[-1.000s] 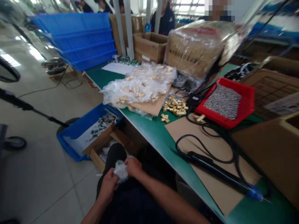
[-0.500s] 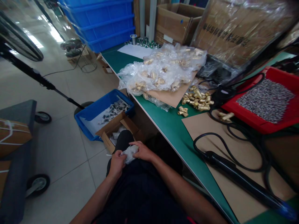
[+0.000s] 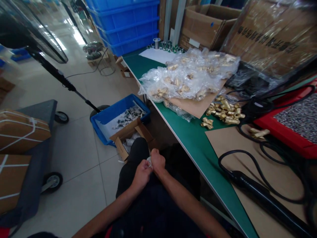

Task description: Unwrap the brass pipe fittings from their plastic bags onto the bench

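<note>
Both of my hands meet over my lap, in front of the green workbench. My left hand and my right hand are closed as fists around a small crumpled clear plastic bag, of which only a white sliver shows between them. What the bag holds is hidden. On the bench beyond lie a heap of plastic bags with brass fittings and a loose pile of brass fittings.
A black electric screwdriver with its cable lies on cardboard at the right, near a red tray of screws. On the floor sit a blue bin and an open carton. A cart with wrapped boxes stands left.
The view has tilted down and shifted left. My hands have squeezed the plastic bag into a tighter wad, so much less of it shows than before.
</note>
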### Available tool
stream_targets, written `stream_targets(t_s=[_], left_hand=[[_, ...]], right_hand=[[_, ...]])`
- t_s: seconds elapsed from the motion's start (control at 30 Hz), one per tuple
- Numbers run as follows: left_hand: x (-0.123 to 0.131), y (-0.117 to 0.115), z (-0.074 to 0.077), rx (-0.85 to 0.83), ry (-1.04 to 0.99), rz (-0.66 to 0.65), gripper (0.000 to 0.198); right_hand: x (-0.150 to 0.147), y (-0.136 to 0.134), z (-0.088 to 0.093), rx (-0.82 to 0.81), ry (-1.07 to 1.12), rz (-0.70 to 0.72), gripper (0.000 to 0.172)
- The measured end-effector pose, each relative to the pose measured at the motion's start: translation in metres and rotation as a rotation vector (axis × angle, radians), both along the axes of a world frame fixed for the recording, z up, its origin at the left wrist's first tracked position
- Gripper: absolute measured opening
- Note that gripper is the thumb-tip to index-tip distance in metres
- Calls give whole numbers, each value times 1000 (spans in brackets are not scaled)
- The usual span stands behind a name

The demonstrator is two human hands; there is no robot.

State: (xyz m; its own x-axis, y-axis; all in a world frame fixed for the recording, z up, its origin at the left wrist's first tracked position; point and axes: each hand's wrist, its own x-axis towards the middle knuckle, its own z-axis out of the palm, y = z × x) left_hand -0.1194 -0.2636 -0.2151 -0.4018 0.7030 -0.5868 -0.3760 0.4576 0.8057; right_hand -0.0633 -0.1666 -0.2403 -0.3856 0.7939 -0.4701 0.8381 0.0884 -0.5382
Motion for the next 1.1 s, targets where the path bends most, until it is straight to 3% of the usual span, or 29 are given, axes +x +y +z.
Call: stream_targets(t_s=[0.13,0.17,0.3,0.43,0.53,0.63,0.77,0.87,1.0,1.1], left_hand=[[-10,10,5,53,87,-43,26],[-19,15,6,66,113,-42,26],[-71,36,13,132,236,61,28],[-129,54,15,192,366,172,35],[-164,60,3,166,480,208,38],[-184,52,-22,66,556,142,40],[-183,13,-60,-147,598,-10,44],[-169,-25,-78,-318,606,-70,36],[-154,-56,-79,-445,611,-76,23],[-152,-54,-64,-447,653,-27,21]], right_hand=[[4,13,-4,-60,74,37,12],[9,19,-2,-89,122,51,16],[34,42,9,-159,346,32,47],[44,43,16,-130,461,-53,37],[41,28,13,-119,476,-73,30],[39,12,8,-109,464,-52,27],[46,1,10,-94,431,-24,30],[50,-1,13,-102,404,-5,32],[47,-1,22,-127,382,22,32],[46,-1,45,-137,407,43,34]])
